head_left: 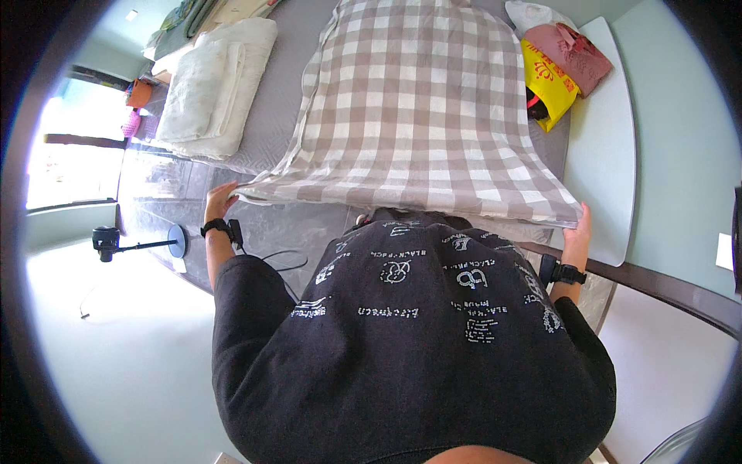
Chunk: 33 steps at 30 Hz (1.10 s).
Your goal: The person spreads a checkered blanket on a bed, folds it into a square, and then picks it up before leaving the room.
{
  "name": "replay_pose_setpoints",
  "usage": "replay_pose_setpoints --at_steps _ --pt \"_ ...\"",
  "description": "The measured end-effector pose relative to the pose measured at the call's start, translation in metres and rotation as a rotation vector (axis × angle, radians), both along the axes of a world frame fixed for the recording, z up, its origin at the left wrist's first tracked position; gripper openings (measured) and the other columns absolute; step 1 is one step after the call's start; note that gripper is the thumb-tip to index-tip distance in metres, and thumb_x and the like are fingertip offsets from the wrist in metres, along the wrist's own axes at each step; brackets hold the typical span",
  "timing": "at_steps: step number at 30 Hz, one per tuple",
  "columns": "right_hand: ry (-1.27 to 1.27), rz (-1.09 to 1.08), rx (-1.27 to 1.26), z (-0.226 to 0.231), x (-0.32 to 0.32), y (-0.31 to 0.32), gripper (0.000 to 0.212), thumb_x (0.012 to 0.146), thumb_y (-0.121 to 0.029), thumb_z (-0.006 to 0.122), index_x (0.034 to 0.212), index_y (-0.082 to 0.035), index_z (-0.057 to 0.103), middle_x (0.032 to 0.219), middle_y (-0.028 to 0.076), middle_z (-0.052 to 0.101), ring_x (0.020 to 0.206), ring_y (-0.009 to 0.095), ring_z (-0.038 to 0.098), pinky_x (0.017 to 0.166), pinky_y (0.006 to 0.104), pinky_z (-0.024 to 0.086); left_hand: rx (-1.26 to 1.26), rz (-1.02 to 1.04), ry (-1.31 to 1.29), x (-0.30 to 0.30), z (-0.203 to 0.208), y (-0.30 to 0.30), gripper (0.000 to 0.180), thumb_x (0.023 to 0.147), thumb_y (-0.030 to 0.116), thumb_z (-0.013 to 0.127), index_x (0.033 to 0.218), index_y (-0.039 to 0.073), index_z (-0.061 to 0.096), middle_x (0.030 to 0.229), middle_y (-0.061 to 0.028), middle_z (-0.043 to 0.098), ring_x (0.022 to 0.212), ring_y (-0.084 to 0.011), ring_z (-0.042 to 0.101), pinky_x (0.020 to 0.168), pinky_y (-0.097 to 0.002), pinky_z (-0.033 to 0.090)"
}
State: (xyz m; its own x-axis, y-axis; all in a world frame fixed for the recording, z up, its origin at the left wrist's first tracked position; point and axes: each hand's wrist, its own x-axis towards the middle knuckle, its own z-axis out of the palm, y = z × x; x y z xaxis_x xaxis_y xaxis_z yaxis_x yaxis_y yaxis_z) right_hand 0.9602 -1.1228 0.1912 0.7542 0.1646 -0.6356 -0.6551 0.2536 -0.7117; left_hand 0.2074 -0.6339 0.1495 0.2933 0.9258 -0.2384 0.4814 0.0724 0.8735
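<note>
A brown-and-white checked bedding cover lies spread over the bed, its near edge drawn out wide and lifted toward me. At that edge's left corner, my left hand is closed on the fabric. My right hand pinches the opposite corner, with some of its fingers hidden behind the cloth. Between the two hands the edge hangs in a shallow sag, and the left border shows loose, layered folds. Each wrist wears a black strap with a small device.
A folded white quilt sits on the bed's left side. To the right, a yellow bag and a pink bag rest by a white board along the wall. A black device on a round-based stand is at left.
</note>
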Motion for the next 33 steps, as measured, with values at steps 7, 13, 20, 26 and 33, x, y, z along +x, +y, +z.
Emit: replay_pose_setpoints --at_steps 7,13,20,26,33 --pt "-0.135 0.238 -0.251 -0.004 0.016 -0.003 0.047 0.07 0.003 0.061 0.113 -0.001 0.042 0.106 0.018 0.052 0.093 0.03 0.054 0.079 0.0418 0.045 -0.359 0.475 0.107 0.024 0.027 0.012 0.021 0.076 0.017 0.066 0.093 0.005 0.065 0.087 -0.0011 0.062 0.074 -0.0131 0.058 0.061 -0.0258 0.049" --pt "-0.425 0.395 0.025 0.07 -0.015 0.088 0.044 0.071 0.009 0.058 0.111 -0.001 0.043 0.096 0.013 0.055 0.087 0.024 0.057 0.076 0.036 0.048 0.203 -0.068 0.138 0.117 0.073 0.054 0.025 0.074 0.007 0.06 0.099 0.005 0.062 0.088 -0.0068 0.062 0.075 -0.0108 0.057 0.063 -0.0252 0.046" --pt "-0.857 0.893 0.077 0.131 -0.101 0.231 0.03 0.069 0.001 0.063 0.097 -0.003 0.055 0.082 0.001 0.054 0.074 0.009 0.051 0.065 0.0207 0.041 0.25 -0.701 -0.009 0.398 0.198 -0.063 0.042 0.08 0.004 0.05 0.121 0.012 0.051 0.077 0.0001 0.057 0.065 -0.0052 0.052 0.058 -0.0189 0.044" --pt "-1.027 1.169 0.116 0.147 -0.15 0.267 0.018 0.074 -0.006 0.063 0.091 -0.006 0.056 0.081 -0.004 0.054 0.07 0.001 0.048 0.059 0.0153 0.035 0.073 -0.808 -0.31 0.463 0.198 -0.124 0.046 0.081 0.005 0.05 0.126 0.012 0.046 0.077 0.0015 0.055 0.058 -0.0025 0.046 0.053 -0.0175 0.045" --pt "-0.821 1.136 0.264 0.158 -0.156 0.25 0.01 0.084 -0.015 0.055 0.089 -0.008 0.056 0.078 -0.006 0.053 0.07 0.001 0.049 0.06 0.0151 0.037 0.049 -0.835 -0.475 0.468 0.202 -0.131 0.045 0.078 0.004 0.049 0.124 0.005 0.047 0.083 -0.0038 0.056 0.068 -0.0074 0.053 0.054 -0.0221 0.049"
